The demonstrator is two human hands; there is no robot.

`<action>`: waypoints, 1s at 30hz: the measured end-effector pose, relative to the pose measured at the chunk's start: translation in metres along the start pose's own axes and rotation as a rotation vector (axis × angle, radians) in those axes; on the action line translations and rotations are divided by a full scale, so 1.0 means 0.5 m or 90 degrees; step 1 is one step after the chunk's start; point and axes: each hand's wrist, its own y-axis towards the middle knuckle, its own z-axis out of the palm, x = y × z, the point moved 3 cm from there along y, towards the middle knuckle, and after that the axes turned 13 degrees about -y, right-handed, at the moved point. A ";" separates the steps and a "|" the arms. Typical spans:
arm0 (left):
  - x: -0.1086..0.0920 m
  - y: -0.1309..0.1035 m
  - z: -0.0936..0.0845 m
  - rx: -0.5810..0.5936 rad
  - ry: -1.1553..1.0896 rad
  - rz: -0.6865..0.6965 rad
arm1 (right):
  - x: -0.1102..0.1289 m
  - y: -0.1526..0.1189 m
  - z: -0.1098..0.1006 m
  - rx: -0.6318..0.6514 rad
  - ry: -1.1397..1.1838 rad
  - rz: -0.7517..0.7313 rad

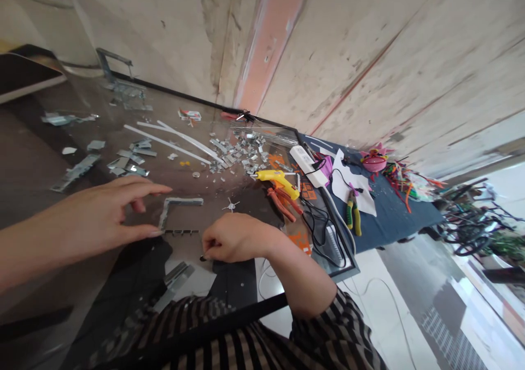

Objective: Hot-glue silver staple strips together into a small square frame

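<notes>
- Silvery metal frame (pixel 184 201), three-sided, lies on the dark shiny tabletop (pixel 172 178) between both hands in the head view, its open side facing right.
- Left hand (pixel 133 209) is loose, fingers spread, not gripping anything. Thumb tip's right at the frame's lower left corner; can't tell if it's actually touching.
- Right hand (pixel 235 239) is curled up just beyond the end of the frame's notched lower bar. Fingertips are mostly tucked away, so no clue whether it's pinching something.
- Little spoked metal piece (pixel 231 206) sits just above the right hand.
- Yellow glue gun (pixel 279 181) is further right, orange-handled pliers (pixel 283 203) right beside it.
- Loads of metal scraps (pixel 246 151) behind that, plus long white sticks (pixel 180 140).
- White power strip (pixel 307 165) near the table's right edge.
</notes>
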 end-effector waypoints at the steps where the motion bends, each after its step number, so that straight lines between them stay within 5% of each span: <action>1: -0.004 -0.001 0.004 0.014 0.014 0.001 | 0.001 0.000 0.000 0.001 -0.008 0.008; 8: -0.029 -0.005 0.026 0.086 0.052 0.025 | -0.001 0.001 0.000 0.002 -0.027 0.016; 21: -0.035 -0.004 0.041 0.054 0.064 0.045 | -0.012 -0.008 -0.008 0.017 0.008 -0.017; 26: -0.032 -0.001 0.042 0.059 0.078 0.014 | -0.045 -0.024 -0.020 -0.082 0.115 0.015; 30: -0.025 -0.002 0.043 0.054 0.081 0.042 | -0.058 -0.017 -0.022 -0.273 0.197 0.046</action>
